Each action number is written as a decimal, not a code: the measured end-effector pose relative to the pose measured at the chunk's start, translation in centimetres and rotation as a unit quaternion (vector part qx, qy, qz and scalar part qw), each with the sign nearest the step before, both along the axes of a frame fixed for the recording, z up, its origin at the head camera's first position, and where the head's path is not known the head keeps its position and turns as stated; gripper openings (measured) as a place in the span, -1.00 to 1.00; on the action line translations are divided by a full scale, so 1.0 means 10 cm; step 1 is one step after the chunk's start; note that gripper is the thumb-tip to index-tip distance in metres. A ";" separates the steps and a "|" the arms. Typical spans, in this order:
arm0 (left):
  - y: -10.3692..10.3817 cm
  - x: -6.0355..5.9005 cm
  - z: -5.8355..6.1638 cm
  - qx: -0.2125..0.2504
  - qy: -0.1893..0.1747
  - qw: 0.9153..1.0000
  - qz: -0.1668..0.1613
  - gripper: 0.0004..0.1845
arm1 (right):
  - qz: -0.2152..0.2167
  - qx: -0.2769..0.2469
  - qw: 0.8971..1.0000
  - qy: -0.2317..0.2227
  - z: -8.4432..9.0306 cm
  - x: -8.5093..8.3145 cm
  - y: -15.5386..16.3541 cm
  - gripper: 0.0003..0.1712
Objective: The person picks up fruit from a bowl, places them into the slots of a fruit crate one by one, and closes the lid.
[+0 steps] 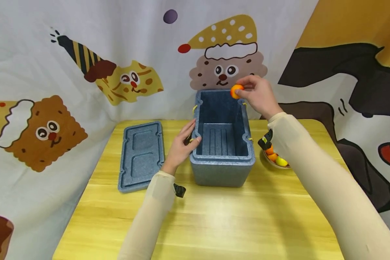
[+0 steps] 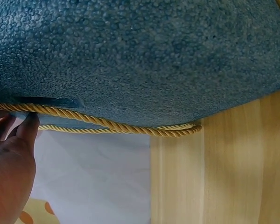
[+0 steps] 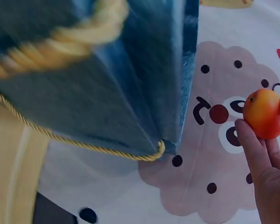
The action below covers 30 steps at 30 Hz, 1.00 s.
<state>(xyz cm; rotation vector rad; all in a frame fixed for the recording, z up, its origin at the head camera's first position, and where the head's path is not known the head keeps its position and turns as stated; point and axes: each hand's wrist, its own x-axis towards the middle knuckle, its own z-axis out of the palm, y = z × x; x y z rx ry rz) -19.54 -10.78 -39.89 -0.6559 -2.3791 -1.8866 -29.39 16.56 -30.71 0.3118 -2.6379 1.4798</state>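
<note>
While the left hand [image 1: 180, 146] rests with straight fingers against the side of the blue foam box [image 1: 221, 169], apparently steadying it, the right hand [image 1: 258, 94] pinches a small orange fruit [image 1: 236, 91] in its fingertips above the box's far right corner. With the lid [image 1: 141, 155] lying flat on the wooden table [image 1: 234, 220] to the left, the box stands open. More fruit sits in a bowl [image 1: 276, 160] just right of the box.

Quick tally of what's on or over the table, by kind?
Foam box: 1
Lid: 1
Bowl: 1
Fruit seen: 4, one in the right hand, three in the bowl
Total: 7
</note>
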 end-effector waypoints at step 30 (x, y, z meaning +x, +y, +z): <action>0.01 0.00 -0.06 0.025 0.029 0.999 0.008 -0.39 | 0.037 0.088 0.993 -0.073 -0.03 -0.26 -0.28 -0.63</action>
